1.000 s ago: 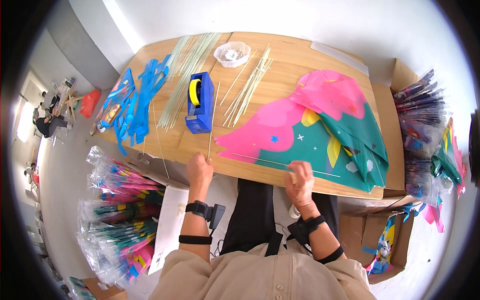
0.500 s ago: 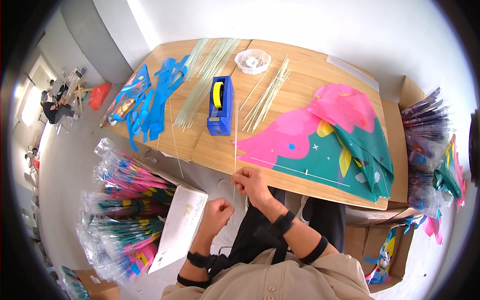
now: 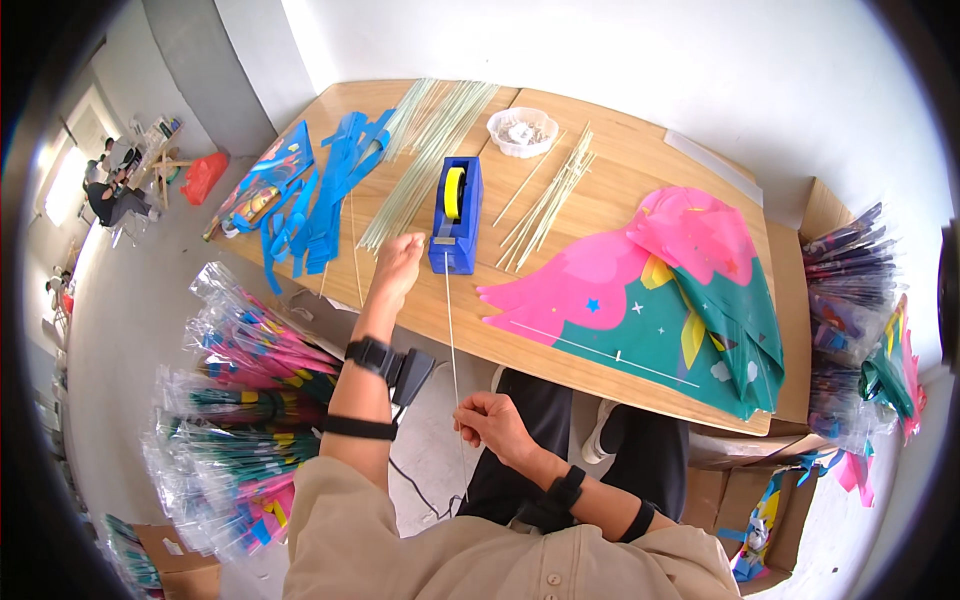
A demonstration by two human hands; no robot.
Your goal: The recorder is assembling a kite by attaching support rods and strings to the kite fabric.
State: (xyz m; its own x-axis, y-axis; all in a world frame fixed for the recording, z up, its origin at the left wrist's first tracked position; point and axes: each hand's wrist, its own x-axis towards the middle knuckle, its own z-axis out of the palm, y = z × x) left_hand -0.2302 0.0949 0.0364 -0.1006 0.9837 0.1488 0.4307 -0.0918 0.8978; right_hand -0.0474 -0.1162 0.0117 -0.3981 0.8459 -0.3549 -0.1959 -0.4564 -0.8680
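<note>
My right hand point(image 3: 492, 426) pinches a thin pale rod point(image 3: 453, 335) in front of the table. The rod's upper end overlaps the front of the blue tape dispenser point(image 3: 458, 215); I cannot tell whether they touch. Yellow-cored tape point(image 3: 454, 190) sits in the dispenser. Over the table's near edge, just left of the dispenser, is my left hand point(image 3: 398, 268), its fingers curled closed; anything in them is hidden. Right of the dispenser lies a pink and green printed plastic sheet point(image 3: 600, 310), partly folded at its right end.
Pale rods point(image 3: 430, 150), blue strips point(image 3: 335, 190), shorter sticks point(image 3: 550, 200) and a clear bowl of small white parts point(image 3: 522, 132) lie on the wooden table point(image 3: 600, 150). Bagged colourful bundles point(image 3: 240, 430) crowd the left side; cartons point(image 3: 745, 490) stand right. People point(image 3: 115, 190) sit far left.
My left hand has moved up and forward from beside my right hand to the dispenser. My right hand has shifted down, and the rod leans more to the left.
</note>
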